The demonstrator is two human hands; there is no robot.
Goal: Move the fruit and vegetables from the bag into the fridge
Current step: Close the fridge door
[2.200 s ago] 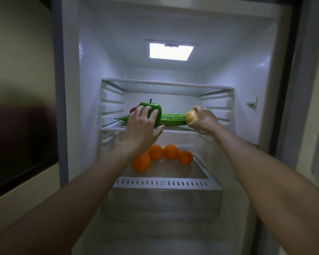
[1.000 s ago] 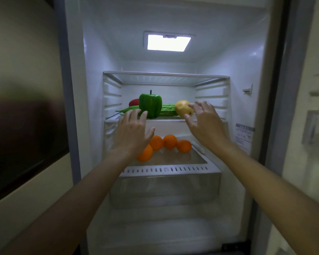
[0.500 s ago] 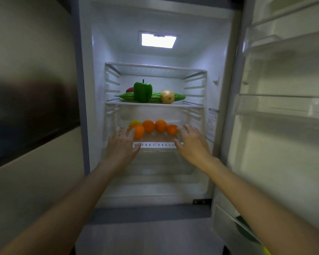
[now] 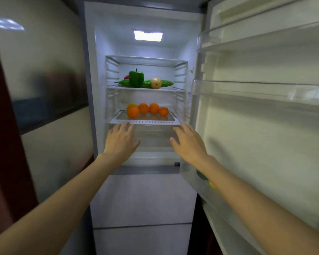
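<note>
Head view looks into the fridge (image 4: 99, 70), whose door (image 4: 265, 144) stands swung wide on the right. On the upper glass shelf (image 4: 145, 88) a green bell pepper (image 4: 136, 79) stands upright in front of a long bitter gourd (image 4: 167, 83) that lies across the shelf; a yellowish round fruit (image 4: 156, 83) sits just beside the pepper, also in front of the gourd, and a bit of something red (image 4: 126, 77) shows behind the pepper. One shelf down (image 4: 145, 122), four oranges (image 4: 143, 108) lie in a loose row, with a yellow-green fruit (image 4: 132, 105) partly hidden behind the leftmost one.

Both hands are held out in front of the fridge, below the orange shelf's front edge — backs toward the camera, fingers spread and relaxed, holding nothing. The left hand (image 4: 120, 140) is on the left side of the opening and the right hand (image 4: 189, 142) on the right side, well apart from each other. Whether any fingertip touches the shelf edge cannot be told.

In the door's lowest bin (image 4: 195, 183), something green and yellow shows past the right forearm, too hidden to name. Above, the interior light (image 4: 148, 36) is lit.
</note>
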